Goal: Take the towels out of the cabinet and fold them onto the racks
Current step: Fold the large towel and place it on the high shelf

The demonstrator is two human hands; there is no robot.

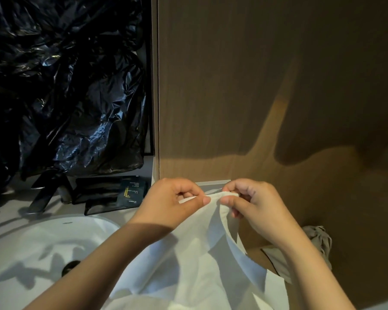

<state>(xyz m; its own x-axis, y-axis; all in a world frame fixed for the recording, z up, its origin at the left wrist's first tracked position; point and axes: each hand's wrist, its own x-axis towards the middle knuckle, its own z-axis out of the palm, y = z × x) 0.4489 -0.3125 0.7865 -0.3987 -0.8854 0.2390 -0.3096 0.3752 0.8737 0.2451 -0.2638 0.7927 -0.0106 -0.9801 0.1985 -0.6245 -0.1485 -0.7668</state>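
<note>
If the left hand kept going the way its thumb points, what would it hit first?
The left hand would probably meet the right hand: both pinch the white towel edge, thumbs nearly touching, though depth is unclear.

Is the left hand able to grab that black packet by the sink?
Probably, but not yet: the left hand is busy pinching the white towel with the right hand. The black packet lies close beside it with nothing between, so it must let go first.
</note>
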